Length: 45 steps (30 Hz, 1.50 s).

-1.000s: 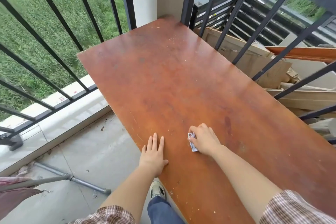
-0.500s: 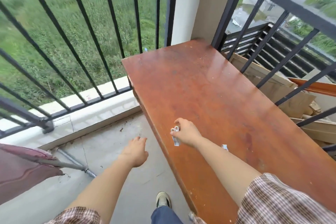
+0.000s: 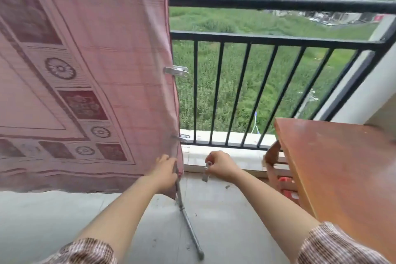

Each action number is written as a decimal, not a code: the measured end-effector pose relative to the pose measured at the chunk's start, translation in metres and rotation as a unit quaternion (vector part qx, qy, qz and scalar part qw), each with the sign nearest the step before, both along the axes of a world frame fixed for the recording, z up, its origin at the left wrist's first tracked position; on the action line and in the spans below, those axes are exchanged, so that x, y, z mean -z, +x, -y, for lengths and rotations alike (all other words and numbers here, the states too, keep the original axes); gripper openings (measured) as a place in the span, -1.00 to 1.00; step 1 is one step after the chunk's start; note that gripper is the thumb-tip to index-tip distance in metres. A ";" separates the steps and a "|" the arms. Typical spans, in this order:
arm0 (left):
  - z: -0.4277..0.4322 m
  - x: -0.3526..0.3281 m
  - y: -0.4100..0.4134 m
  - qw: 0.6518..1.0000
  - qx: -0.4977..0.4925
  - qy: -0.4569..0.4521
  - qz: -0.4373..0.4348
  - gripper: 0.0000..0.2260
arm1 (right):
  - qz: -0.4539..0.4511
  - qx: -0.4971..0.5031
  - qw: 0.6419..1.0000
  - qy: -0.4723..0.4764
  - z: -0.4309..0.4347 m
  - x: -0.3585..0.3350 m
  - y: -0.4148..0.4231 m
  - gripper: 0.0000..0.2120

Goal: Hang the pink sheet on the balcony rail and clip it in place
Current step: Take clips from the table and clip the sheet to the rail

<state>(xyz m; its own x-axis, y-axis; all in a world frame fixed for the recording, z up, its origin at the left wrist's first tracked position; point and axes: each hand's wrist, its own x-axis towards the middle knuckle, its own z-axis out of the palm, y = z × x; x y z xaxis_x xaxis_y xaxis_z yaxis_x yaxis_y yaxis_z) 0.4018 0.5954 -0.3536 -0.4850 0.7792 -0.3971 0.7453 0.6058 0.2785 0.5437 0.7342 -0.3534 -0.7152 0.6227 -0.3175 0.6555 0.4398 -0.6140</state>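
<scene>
Both forearms reach forward and down, checked sleeves [image 3: 334, 244] at the elbows. Left hand [image 3: 165, 172] is closed around the lower right edge of the sheet [image 3: 85, 60], fingers wrapped over the hem together with a thin metal pole [image 3: 186, 216] that slants from the hem down to the floor [image 3: 64, 221]. Right hand [image 3: 220, 167] is curled in a loose fist, thumb and fingers pinched on a clip [image 3: 206, 172] (small, silvery metal, hanging below the knuckles); it sits just right of the sheet edge, not touching it.

Sheet: pink woven cloth, faint grid texture, darker maroon border bands with rectangular floral panels and round rosettes. It hangs flat and fills the left of the view, bottom hem just above the floor. Two more metal clips already on its right edge: upper clip [image 3: 176, 70] at mid height, lower clip [image 3: 181, 137] just above the left hand.

No legible writing anywhere.

Rail [image 3: 278, 4]: black metal, round top bar, flat bar beneath, straight vertical balusters on a pale tiled kerb. Tabletop [image 3: 342, 167] at right: reddish-brown glossy board, scuffed. Floor is grey concrete, gritty.
</scene>
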 end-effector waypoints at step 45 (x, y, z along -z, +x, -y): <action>0.551 -0.219 -0.780 0.730 -0.594 0.253 -0.226 -0.64 | -0.253 -0.449 0.856 -0.039 0.519 -0.230 -0.937 -0.76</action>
